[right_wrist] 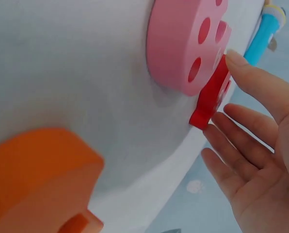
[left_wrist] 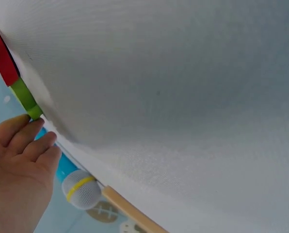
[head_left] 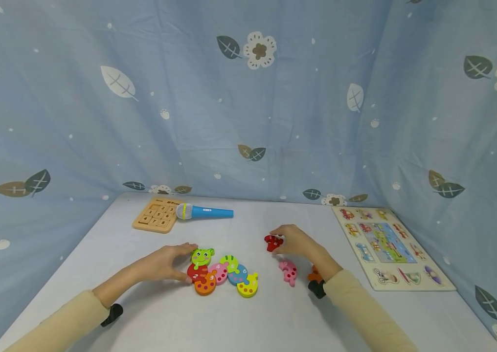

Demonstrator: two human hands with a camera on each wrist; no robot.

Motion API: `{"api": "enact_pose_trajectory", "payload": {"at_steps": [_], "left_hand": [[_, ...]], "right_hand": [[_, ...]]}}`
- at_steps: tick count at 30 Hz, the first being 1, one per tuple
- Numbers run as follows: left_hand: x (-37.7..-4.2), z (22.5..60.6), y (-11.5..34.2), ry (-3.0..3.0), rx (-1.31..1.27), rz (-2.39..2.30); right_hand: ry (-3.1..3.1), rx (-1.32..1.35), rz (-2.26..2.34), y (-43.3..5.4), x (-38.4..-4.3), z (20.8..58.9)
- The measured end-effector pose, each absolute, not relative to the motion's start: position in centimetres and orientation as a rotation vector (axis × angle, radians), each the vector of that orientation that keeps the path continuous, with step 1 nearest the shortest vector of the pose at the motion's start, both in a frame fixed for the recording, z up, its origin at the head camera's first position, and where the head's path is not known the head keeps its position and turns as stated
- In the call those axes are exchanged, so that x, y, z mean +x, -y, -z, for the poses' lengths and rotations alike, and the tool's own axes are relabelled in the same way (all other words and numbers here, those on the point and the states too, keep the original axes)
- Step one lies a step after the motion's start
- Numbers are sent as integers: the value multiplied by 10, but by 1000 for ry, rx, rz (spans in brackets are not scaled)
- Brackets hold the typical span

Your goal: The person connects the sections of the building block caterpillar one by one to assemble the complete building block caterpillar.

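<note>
This looks like a small play corner set up for recording rather than a lived-in room. A white table [head_left: 275, 318] is closed in on three sides by a blue cloth [head_left: 275, 98] printed with leaves and flowers. Children's toys lie on it: a toy microphone [head_left: 204, 212] near the far edge, and a picture puzzle board [head_left: 391, 247] along the right edge.
</note>
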State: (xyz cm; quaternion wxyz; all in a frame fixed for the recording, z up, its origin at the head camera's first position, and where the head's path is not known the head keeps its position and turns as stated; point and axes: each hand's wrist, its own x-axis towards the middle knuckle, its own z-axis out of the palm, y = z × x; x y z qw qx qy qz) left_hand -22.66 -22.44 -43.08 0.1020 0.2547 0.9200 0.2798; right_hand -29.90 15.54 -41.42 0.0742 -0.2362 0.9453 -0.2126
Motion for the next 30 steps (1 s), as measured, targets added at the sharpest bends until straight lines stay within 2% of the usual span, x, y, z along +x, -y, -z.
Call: {"api": "enact_pose_trajectory", "payload": {"at_steps": [30], "left_hand": [[-225,430,224,-2716,736,-840]], "right_hand": [[-2826,-775,667,-154,-285,420]]}}
